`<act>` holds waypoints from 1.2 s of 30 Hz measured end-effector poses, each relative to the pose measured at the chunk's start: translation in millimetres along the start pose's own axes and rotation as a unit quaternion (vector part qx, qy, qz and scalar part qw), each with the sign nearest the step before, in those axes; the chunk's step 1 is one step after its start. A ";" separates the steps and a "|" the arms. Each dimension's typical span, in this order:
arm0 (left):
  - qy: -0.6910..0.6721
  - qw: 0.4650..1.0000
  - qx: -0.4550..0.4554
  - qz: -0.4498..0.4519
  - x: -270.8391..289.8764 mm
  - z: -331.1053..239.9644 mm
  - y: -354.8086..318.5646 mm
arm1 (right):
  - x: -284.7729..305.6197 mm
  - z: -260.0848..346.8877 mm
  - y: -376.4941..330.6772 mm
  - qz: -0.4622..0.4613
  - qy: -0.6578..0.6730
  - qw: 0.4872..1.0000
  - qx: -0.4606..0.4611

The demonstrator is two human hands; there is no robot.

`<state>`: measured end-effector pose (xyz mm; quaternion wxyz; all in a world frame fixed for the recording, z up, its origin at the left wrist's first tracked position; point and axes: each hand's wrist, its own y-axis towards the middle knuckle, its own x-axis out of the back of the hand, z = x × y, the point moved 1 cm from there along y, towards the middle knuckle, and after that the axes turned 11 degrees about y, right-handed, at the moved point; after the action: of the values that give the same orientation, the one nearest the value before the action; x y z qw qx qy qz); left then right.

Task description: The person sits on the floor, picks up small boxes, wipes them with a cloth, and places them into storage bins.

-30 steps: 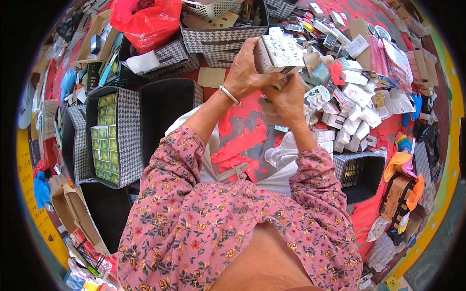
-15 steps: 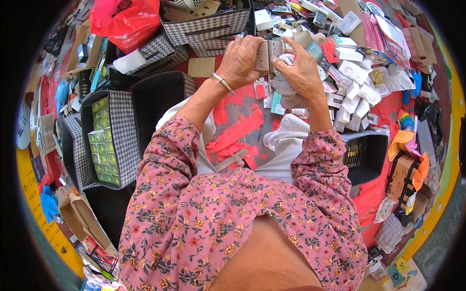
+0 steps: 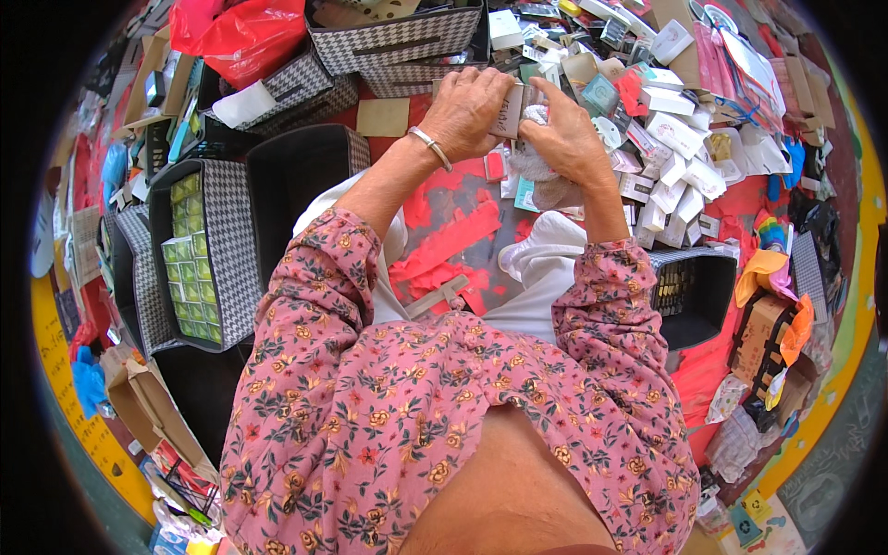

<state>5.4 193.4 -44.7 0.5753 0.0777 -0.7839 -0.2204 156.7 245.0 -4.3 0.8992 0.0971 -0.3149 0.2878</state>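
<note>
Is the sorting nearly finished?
Partly. Done: small green boxes fill one checked fabric bin. In hand: left hand and right hand hold a small flat white packet. Left: a heap of loose white boxes lies unsorted.

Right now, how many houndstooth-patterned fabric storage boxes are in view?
4 visible: one filled with green packets at left, an empty one beside it, and two at the top. Clutter may hide others.

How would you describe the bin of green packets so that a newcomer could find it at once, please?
Start at the person's left forearm in its floral sleeve and look further left, past an open black bin. There stands a houndstooth fabric bin. Only this one holds neat rows of small green packets.
</note>
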 end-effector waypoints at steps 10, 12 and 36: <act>0.062 0.997 -0.017 0.051 0.2 -1.7 -4.7 | -15.2 9.2 -4.5 0.005 0.009 0.999 -0.044; 0.060 0.997 -0.017 0.034 -0.1 -2.4 -4.0 | -17.1 4.1 -2.7 -0.012 0.030 0.999 -0.031; -0.067 0.995 -0.006 0.067 -1.4 9.4 -6.0 | -1.3 -16.8 -4.6 0.030 0.086 0.994 -0.065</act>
<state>-3.7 191.1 -50.8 0.5358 0.0064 -0.8226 -0.1904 167.0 246.6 -18.2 0.9184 0.0041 -0.2576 0.3004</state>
